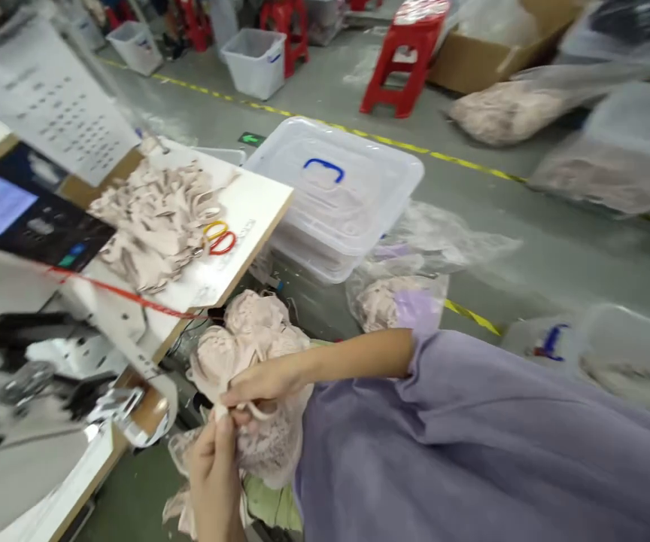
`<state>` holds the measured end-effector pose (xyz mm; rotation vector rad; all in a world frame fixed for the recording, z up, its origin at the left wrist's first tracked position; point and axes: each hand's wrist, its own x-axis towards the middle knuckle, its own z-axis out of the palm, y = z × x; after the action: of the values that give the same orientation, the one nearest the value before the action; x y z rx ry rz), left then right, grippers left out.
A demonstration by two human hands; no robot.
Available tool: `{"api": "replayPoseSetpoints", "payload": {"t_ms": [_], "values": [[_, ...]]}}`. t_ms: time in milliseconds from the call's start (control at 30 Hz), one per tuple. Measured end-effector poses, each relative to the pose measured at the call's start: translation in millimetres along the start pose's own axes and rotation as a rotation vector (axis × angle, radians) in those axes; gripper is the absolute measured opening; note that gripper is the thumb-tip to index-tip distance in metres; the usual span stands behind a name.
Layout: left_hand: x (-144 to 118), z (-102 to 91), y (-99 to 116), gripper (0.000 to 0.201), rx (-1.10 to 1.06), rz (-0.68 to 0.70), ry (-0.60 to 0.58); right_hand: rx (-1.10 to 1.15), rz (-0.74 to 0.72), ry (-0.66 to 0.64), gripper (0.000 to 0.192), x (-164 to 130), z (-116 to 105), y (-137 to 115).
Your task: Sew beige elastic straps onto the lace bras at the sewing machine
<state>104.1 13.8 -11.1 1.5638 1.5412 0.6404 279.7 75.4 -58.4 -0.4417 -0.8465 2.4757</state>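
A worker in a purple shirt bends over a pale pink lace garment with rounded cups, which lies against the lap just off the wooden front edge of a white sewing bench. The right hand reaches across it with thumb and fingers pinched together on a narrow pale part of the fabric. The left hand, raised from below, grips the same spot between thumb and forefinger, its fingertips just beside those of the right. Whether the garment is one piece or several cannot be told.

On the bench, a heap of beige fabric pieces spreads toward the far edge; scissors with one yellow and one red handle loop rest beside it, on the side of the outer corner. At the heap's other side stands a dark control panel with a lit screen, below a printed sheet. Blurred sewing-machine parts occupy the bench's other end.

Just past the outer corner, a lidded clear bin with a blue handle sits near a plastic bag of beige and lilac pieces. Beyond a yellow-and-black floor line stands a red stool.
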Motion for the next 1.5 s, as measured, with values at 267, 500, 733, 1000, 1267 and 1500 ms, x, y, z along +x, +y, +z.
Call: {"api": "replayPoseSetpoints", "payload": {"t_ms": [267,500,733,1000,1267,1500], "values": [[11.4,-28.8,-1.7,0.03,0.25,0.387,0.279,-0.429,-0.413,0.496,0.035,24.0,7.7,-41.1],[14.2,-53.8,-29.5,0.031,0.602,0.291,0.61,-0.612,-0.254,0.334,0.028,80.0,16.3,-57.2],[6.7,-80.4,-38.0,0.037,0.427,0.153,0.358,-0.96,-0.374,0.436,0.019,111.5,24.6,-61.5],[5.9,-94.2,-44.8,0.046,0.077,0.022,0.159,-1.301,-0.421,0.489,0.014,134.6,33.4,-67.2],[2.0,-83.3,-17.0,0.025,-0.144,-0.047,0.213,-1.355,-0.374,0.423,0.021,142.2,31.1,-76.1],[9.4,-83.5,-21.1,0.031,0.059,0.138,0.185,-1.367,-0.446,0.34,0.017,147.2,19.9,-75.3]]}}
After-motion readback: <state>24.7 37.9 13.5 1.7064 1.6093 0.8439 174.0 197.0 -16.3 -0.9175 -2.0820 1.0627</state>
